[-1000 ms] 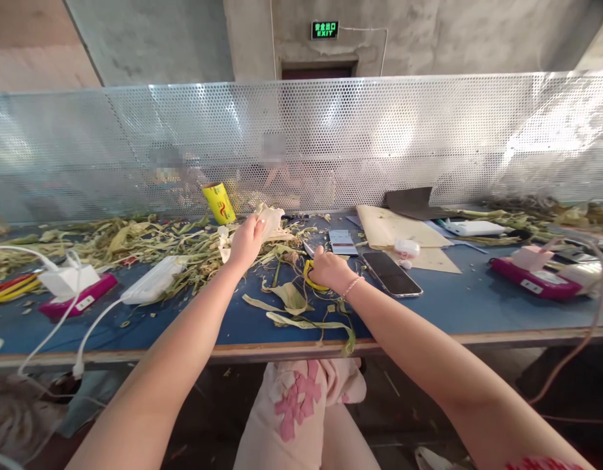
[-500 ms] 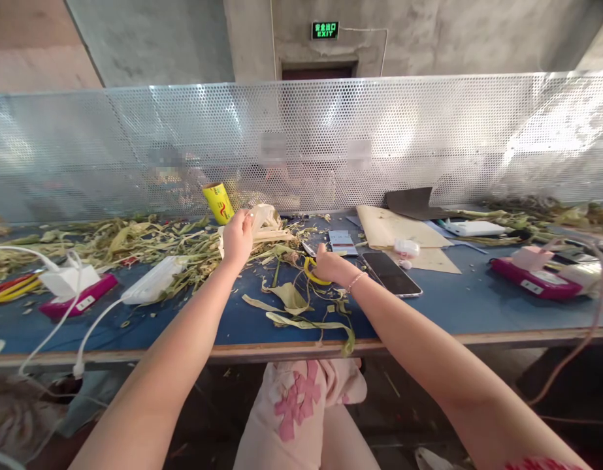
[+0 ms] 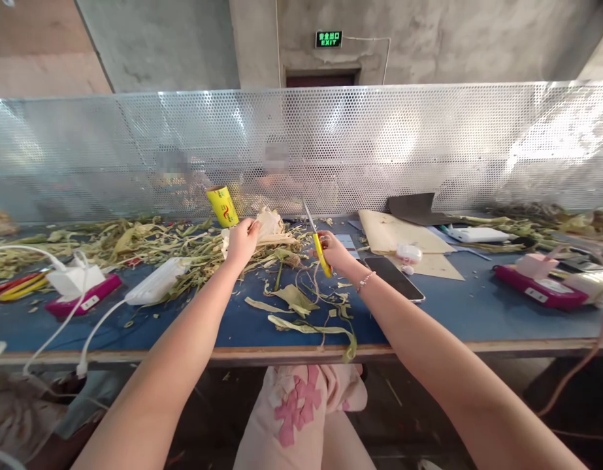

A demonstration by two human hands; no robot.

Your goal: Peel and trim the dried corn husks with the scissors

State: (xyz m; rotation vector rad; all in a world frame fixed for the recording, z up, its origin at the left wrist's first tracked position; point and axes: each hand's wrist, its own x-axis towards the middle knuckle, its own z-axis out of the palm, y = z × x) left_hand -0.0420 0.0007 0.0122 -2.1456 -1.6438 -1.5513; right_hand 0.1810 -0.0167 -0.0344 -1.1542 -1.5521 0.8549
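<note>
My right hand (image 3: 334, 253) is closed around the yellow handle of a pair of scissors (image 3: 319, 247), held raised over the table with the blades pointing up and away. My left hand (image 3: 243, 238) is closed on a bundle of pale dried husks (image 3: 269, 225) at the edge of the plant pile. Between and below the hands, loose dried leaves (image 3: 295, 297) lie on the blue tabletop (image 3: 262, 329), one strip hanging over the front edge. Close to my right wrist lies a dark phone (image 3: 394, 277).
A yellow cardboard tube (image 3: 223, 205) stands tilted behind my left hand. Dried plant stalks (image 3: 119, 238) cover the back left. Magenta power strips (image 3: 88, 297) with white cables sit at both sides. Brown paper sheets (image 3: 399, 232) and a white earphone case (image 3: 409, 253) lie right. A perforated metal screen (image 3: 301, 143) stands behind.
My right hand has picked the yellow scissors up off the table and turned the blades upward. My left hand still grips the husks, shifted slightly.
</note>
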